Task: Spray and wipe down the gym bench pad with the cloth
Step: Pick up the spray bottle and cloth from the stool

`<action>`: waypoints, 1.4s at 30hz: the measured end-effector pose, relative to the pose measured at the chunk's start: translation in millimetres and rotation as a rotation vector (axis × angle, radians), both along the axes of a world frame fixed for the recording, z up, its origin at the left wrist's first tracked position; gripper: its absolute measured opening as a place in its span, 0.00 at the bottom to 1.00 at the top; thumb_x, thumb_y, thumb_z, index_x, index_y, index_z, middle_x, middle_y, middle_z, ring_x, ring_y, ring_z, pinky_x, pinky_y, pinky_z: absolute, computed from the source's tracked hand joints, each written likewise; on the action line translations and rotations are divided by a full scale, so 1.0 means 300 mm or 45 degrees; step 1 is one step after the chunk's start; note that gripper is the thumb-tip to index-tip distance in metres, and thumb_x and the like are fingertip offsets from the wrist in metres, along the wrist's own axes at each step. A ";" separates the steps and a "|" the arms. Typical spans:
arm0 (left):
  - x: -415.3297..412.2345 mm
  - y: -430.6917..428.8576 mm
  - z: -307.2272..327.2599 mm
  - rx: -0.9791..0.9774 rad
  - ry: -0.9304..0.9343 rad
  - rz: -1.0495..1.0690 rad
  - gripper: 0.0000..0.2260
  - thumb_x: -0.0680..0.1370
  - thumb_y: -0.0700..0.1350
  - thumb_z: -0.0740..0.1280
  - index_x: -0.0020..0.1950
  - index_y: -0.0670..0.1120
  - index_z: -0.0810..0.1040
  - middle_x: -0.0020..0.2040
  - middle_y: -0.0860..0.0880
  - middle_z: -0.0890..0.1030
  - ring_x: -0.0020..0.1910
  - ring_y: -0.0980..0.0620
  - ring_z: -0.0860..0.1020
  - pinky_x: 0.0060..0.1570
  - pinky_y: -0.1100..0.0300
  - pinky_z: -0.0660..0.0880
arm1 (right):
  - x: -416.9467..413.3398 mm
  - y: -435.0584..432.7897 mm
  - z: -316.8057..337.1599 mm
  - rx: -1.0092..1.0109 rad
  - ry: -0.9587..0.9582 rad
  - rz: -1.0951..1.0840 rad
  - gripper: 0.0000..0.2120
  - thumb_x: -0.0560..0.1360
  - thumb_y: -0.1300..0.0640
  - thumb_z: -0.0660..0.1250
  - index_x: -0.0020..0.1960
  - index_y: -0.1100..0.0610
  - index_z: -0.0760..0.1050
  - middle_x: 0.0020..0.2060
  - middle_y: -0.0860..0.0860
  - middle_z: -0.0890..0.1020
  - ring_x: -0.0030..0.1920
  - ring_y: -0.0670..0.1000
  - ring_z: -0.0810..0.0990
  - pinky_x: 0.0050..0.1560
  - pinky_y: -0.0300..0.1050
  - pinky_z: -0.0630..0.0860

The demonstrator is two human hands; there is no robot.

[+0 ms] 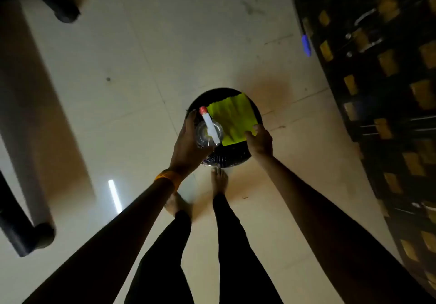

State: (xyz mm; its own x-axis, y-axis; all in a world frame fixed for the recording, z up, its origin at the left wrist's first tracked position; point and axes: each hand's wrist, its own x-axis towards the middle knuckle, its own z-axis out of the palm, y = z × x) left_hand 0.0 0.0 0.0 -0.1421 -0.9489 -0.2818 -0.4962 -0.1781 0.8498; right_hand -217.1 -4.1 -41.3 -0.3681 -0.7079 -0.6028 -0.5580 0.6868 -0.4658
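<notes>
- Stage shown: pick-up of the cleaning items. No spraying or wiping has begun.
- Spray bottle [208, 131]: clear body, white head with a red nozzle. It stands on the left part of a round black surface [236, 154], touching the cloth's left edge.
- Left hand [186, 138]: its grip is wrapped round the bottle's body from the left side.
- Cloth [232, 117]: yellow-green and laid flat on the same surface, to the right of the bottle.
- Right hand [259, 142]: the fingers curl over the cloth's near right corner, so the grip appears to pinch it. Whether the cloth is lifted at all cannot be told.
- Bench pad: probably the long grey form [26, 119] at the left edge, well apart from the hands. Blur leaves this uncertain.
- Next move, as judged: lift both items clear of the surface, keep the bottle upright, turn left toward the pad, and aim the nozzle at it before squeezing.
</notes>
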 end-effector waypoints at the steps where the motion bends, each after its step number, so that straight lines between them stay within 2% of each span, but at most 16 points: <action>1: -0.018 -0.008 -0.038 0.001 0.014 0.019 0.48 0.68 0.41 0.83 0.82 0.48 0.59 0.72 0.50 0.75 0.67 0.53 0.76 0.60 0.57 0.80 | -0.014 -0.022 -0.027 0.002 0.009 0.014 0.23 0.82 0.53 0.65 0.73 0.63 0.68 0.68 0.64 0.73 0.67 0.65 0.74 0.64 0.59 0.73; 4: -0.062 -0.027 -0.106 0.003 -0.019 0.085 0.51 0.65 0.43 0.85 0.81 0.48 0.59 0.73 0.47 0.75 0.70 0.47 0.76 0.63 0.51 0.80 | -0.040 -0.089 -0.083 0.027 0.056 0.024 0.27 0.79 0.53 0.67 0.74 0.63 0.67 0.68 0.64 0.71 0.66 0.66 0.73 0.62 0.62 0.74; 7: -0.102 -0.051 -0.149 -0.082 -0.016 0.182 0.46 0.67 0.47 0.83 0.79 0.45 0.63 0.69 0.45 0.78 0.68 0.45 0.78 0.66 0.47 0.78 | -0.044 -0.141 -0.132 0.011 0.141 0.045 0.29 0.77 0.50 0.69 0.72 0.62 0.67 0.66 0.63 0.72 0.66 0.65 0.72 0.61 0.63 0.74; 11: -0.153 -0.068 -0.125 -0.157 -0.018 0.247 0.34 0.75 0.40 0.78 0.75 0.35 0.66 0.55 0.47 0.83 0.50 0.54 0.81 0.54 0.62 0.80 | -0.034 -0.189 -0.145 0.043 -0.018 -0.101 0.24 0.75 0.53 0.72 0.66 0.64 0.71 0.61 0.62 0.79 0.61 0.65 0.78 0.57 0.59 0.77; 13: -0.160 -0.073 -0.118 -0.179 -0.009 0.260 0.27 0.77 0.38 0.75 0.73 0.32 0.68 0.52 0.46 0.83 0.47 0.55 0.80 0.52 0.59 0.80 | -0.025 -0.199 -0.125 0.068 -0.115 -0.132 0.19 0.74 0.56 0.73 0.61 0.64 0.77 0.55 0.59 0.81 0.58 0.62 0.79 0.49 0.51 0.75; 16: -0.141 -0.085 -0.078 -0.198 0.057 0.292 0.22 0.80 0.41 0.70 0.71 0.36 0.70 0.49 0.43 0.83 0.44 0.46 0.82 0.45 0.53 0.81 | -0.012 -0.199 -0.061 0.041 -0.329 -0.168 0.15 0.75 0.60 0.69 0.62 0.62 0.77 0.51 0.55 0.78 0.53 0.57 0.76 0.50 0.52 0.73; 18: -0.118 -0.090 -0.027 -0.240 0.097 0.328 0.19 0.81 0.44 0.67 0.70 0.38 0.71 0.52 0.42 0.82 0.46 0.44 0.82 0.47 0.55 0.81 | 0.000 -0.194 -0.007 -0.002 -0.407 -0.139 0.20 0.74 0.58 0.67 0.65 0.59 0.74 0.56 0.57 0.79 0.55 0.58 0.76 0.56 0.58 0.76; 20: -0.089 -0.081 0.053 -0.272 0.100 0.362 0.16 0.82 0.45 0.66 0.65 0.36 0.73 0.46 0.45 0.81 0.40 0.49 0.81 0.41 0.62 0.78 | 0.013 -0.186 0.054 -0.003 -0.410 -0.100 0.27 0.69 0.55 0.65 0.67 0.58 0.70 0.61 0.59 0.77 0.59 0.61 0.76 0.59 0.62 0.76; 22: -0.050 -0.070 0.151 -0.304 0.080 0.396 0.12 0.83 0.43 0.66 0.62 0.37 0.74 0.38 0.45 0.79 0.34 0.51 0.78 0.37 0.66 0.75 | 0.026 -0.182 0.133 -0.002 -0.459 -0.125 0.32 0.67 0.53 0.65 0.71 0.56 0.66 0.63 0.57 0.75 0.62 0.61 0.75 0.61 0.61 0.75; 24: -0.003 -0.058 0.256 -0.325 0.063 0.442 0.09 0.84 0.40 0.67 0.63 0.39 0.75 0.35 0.45 0.78 0.32 0.49 0.77 0.36 0.63 0.75 | 0.048 -0.177 0.223 -0.038 -0.541 -0.196 0.36 0.64 0.52 0.66 0.72 0.53 0.66 0.65 0.54 0.76 0.63 0.59 0.76 0.62 0.60 0.76; 26: 0.042 -0.050 0.360 -0.351 0.051 0.506 0.09 0.84 0.39 0.67 0.64 0.41 0.76 0.35 0.43 0.78 0.31 0.48 0.76 0.36 0.56 0.75 | 0.074 -0.175 0.295 -0.072 -0.612 -0.213 0.32 0.65 0.54 0.68 0.68 0.49 0.70 0.62 0.52 0.78 0.62 0.59 0.77 0.63 0.59 0.76; 29: 0.109 -0.046 0.513 -0.412 0.046 0.642 0.09 0.84 0.42 0.67 0.64 0.43 0.75 0.37 0.41 0.79 0.32 0.47 0.78 0.38 0.50 0.78 | 0.165 -0.193 0.466 -0.116 -0.676 -0.144 0.17 0.71 0.59 0.70 0.57 0.44 0.74 0.57 0.51 0.81 0.58 0.59 0.79 0.63 0.59 0.77; 32: 0.188 -0.038 0.643 -0.440 0.089 0.806 0.10 0.84 0.46 0.67 0.64 0.45 0.75 0.37 0.42 0.80 0.34 0.46 0.80 0.41 0.48 0.80 | 0.291 -0.230 0.638 -0.148 -0.796 -0.017 0.20 0.76 0.68 0.64 0.66 0.53 0.72 0.54 0.53 0.80 0.50 0.55 0.80 0.50 0.46 0.78; 35: 0.293 -0.037 0.743 -0.480 0.098 0.962 0.10 0.83 0.48 0.67 0.64 0.48 0.76 0.39 0.43 0.82 0.36 0.46 0.82 0.45 0.47 0.81 | 0.446 -0.280 0.765 -0.166 -0.846 0.132 0.23 0.76 0.73 0.60 0.67 0.57 0.71 0.51 0.51 0.80 0.46 0.48 0.79 0.40 0.36 0.77; 40: 0.504 -0.043 0.843 -0.601 -0.025 1.204 0.11 0.81 0.48 0.67 0.62 0.47 0.78 0.55 0.46 0.78 0.47 0.53 0.79 0.50 0.44 0.80 | 0.739 -0.378 0.897 -0.146 -0.841 0.407 0.21 0.74 0.72 0.62 0.61 0.53 0.74 0.52 0.52 0.81 0.53 0.54 0.80 0.52 0.44 0.75; 42: 0.603 -0.051 0.861 -0.610 -0.019 1.319 0.11 0.81 0.48 0.68 0.62 0.48 0.78 0.57 0.45 0.76 0.49 0.59 0.78 0.50 0.44 0.80 | 0.865 -0.419 0.935 -0.138 -0.833 0.501 0.20 0.74 0.71 0.63 0.60 0.51 0.74 0.53 0.53 0.82 0.54 0.54 0.80 0.54 0.46 0.76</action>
State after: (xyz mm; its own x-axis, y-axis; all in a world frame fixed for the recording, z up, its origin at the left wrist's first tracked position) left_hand 180.9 -15.4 258.4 0.7723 -0.6184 0.1456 -0.3103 -0.1671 0.9358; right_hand 42.5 -129.8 239.1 0.3308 -0.7802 -0.5310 -0.3396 0.4265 -0.8383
